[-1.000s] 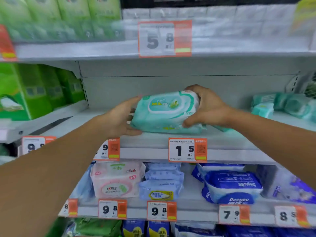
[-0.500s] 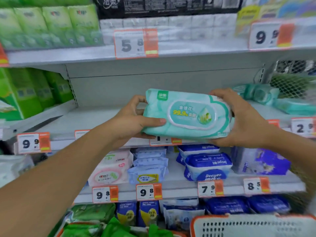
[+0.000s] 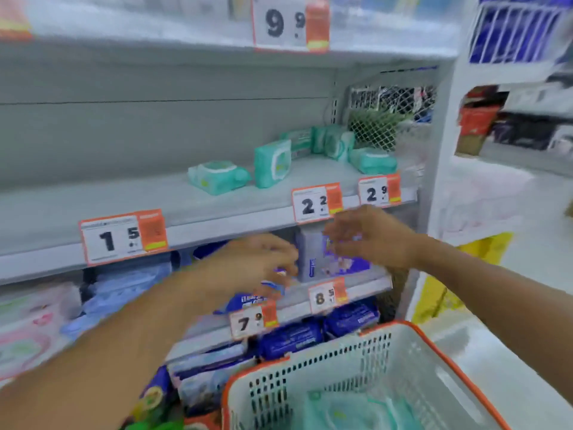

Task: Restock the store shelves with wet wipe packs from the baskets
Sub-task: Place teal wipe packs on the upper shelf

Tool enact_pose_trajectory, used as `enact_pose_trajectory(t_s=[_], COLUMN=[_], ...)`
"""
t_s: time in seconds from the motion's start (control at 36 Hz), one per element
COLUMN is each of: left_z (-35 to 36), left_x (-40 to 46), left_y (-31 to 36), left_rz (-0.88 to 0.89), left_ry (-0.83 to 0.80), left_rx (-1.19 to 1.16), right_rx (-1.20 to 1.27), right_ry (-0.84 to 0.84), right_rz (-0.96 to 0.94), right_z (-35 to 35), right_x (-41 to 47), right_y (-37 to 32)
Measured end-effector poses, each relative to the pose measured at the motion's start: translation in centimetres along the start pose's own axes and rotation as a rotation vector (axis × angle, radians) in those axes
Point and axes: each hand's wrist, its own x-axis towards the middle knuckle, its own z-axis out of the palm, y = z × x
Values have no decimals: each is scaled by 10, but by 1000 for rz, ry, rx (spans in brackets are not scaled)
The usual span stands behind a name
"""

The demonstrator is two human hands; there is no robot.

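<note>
Nearest, below both hands, stands a basket (image 3: 366,364) of pale perforated plastic with an orange rim; soft mint-green wet wipe packs (image 3: 350,411) lie blurred at its bottom, so which way they point is unclear. Above it the left hand (image 3: 248,268) and the right hand (image 3: 372,237) hover side by side and apart, both smeared by motion, fingers loosely spread and slightly bent, neither gripping anything. They hang in front of the edge of a grey metal shelf (image 3: 217,225) that carries card price tags, white with orange ends. Behind and beneath the hands, glossy dark blue packs (image 3: 288,338) crowd the lower shelves, with a pale lilac pack (image 3: 335,259) standing upright between the two hands. Beyond and above the hands, on the flat shelf board, rest more mint-green packs of crinkled film: one flat pack (image 3: 218,176) lies label up above the left hand, its long axis running left to right; just to its right an upright pack (image 3: 272,162) stands on end, long axis vertical, its lidded face turned to the front and right. Farther back, above the right hand, a cluster of small packs (image 3: 338,144) stands and lies against a white wire mesh panel (image 3: 384,119).
</note>
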Motion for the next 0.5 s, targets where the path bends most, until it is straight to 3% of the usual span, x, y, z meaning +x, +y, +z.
enact_pose_trajectory(t_s=[0.06,0.11,0.17,0.22,0.33,0.39,0.5], left_z=[-9,-26,-47,-63,-77,-77,-74], left_x=[17,43,72,97,141,159,186], left_y=[49,81,95,98,98,99,97], left_rz=[260,437,427,284,163,185,213], left_ry=[162,353,521,554,571,587,607], left_rx=[81,340,711,899,766,667,682], right_rx=[58,-93,-296,-425,-370,-327,-327], right_ry=[415,594,505,341,112,153,264], right_rz=[-9,99,327,539,727,764,740], right_z=[-36,-71,-97,-109,-105,-96,-87], right_x=[30,63,92,116,145,156,170], right_y=[-2,3,17,37,78,95,107])
